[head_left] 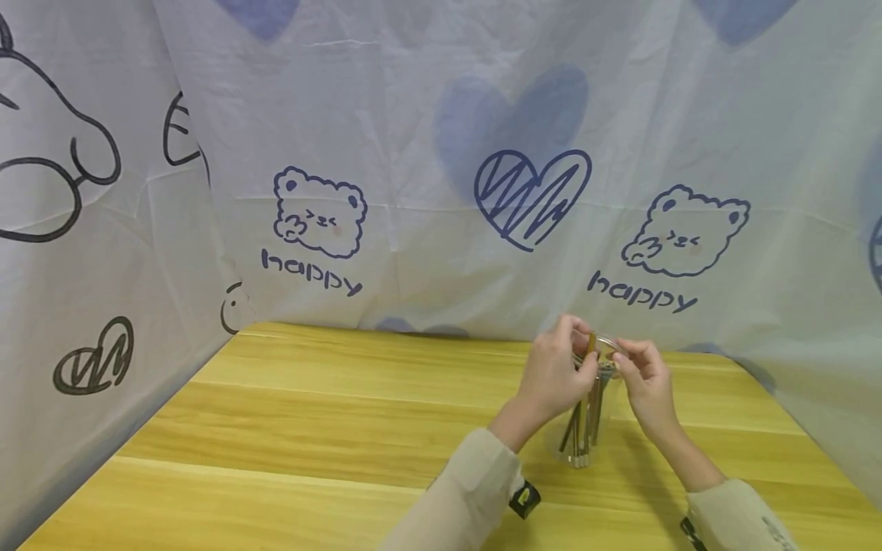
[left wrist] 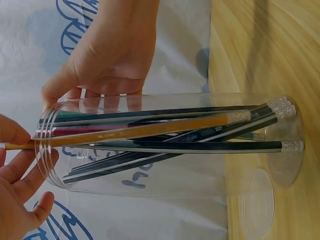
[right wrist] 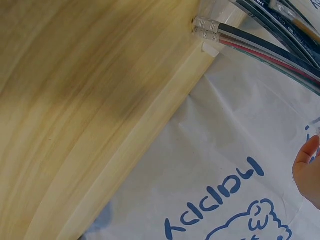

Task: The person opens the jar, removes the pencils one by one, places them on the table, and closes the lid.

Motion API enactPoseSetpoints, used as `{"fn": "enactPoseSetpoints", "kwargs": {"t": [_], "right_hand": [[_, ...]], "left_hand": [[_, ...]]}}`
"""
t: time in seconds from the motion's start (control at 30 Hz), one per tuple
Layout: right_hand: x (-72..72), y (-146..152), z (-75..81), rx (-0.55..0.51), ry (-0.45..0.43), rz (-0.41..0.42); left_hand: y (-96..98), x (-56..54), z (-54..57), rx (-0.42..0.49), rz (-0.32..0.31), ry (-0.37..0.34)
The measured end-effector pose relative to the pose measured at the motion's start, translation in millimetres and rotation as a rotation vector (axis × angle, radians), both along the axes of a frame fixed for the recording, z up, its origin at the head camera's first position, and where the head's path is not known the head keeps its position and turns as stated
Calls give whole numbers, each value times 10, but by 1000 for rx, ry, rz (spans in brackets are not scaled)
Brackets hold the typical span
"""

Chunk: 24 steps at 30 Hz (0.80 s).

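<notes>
The left hand [head_left: 554, 371] is pinching a yellow pencil [left wrist: 165, 127] between its fingers, and the right hand [head_left: 648, 383] is gripping a clear jar [left wrist: 200, 182] near its rim. The jar is standing upright on the worktop [head_left: 310, 421], near the back edge, and the pencil is leaning inside it with its upper end reaching past the rim. A slackening right grip would be risking a tipped jar, should the pencil be pressing sideways; a loose left pinch would be letting the pencil slide down. Dark pencils [left wrist: 225, 146] are crowding it, and the hands are crowding the mouth. A clear disc [left wrist: 257, 205], perhaps a lid, is lying beside the jar; a printed cloth [head_left: 413, 306] is hanging behind.
</notes>
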State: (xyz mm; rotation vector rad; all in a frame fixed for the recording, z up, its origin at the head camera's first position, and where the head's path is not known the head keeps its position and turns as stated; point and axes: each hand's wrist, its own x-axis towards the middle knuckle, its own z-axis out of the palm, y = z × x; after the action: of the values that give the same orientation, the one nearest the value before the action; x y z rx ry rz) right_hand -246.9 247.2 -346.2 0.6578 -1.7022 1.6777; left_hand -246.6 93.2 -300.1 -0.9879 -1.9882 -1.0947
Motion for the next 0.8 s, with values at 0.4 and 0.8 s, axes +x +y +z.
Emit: {"fn": "enactPoseSetpoints", "kwargs": {"t": [0.4,0.8], "right_hand": [[-7,-5,-3,5,-4,-15],[-9,-4,-8,0,1,1]], "left_hand": [[-10,-3,32,118,0,45],[-35,-9,49,195,-30,86]]}}
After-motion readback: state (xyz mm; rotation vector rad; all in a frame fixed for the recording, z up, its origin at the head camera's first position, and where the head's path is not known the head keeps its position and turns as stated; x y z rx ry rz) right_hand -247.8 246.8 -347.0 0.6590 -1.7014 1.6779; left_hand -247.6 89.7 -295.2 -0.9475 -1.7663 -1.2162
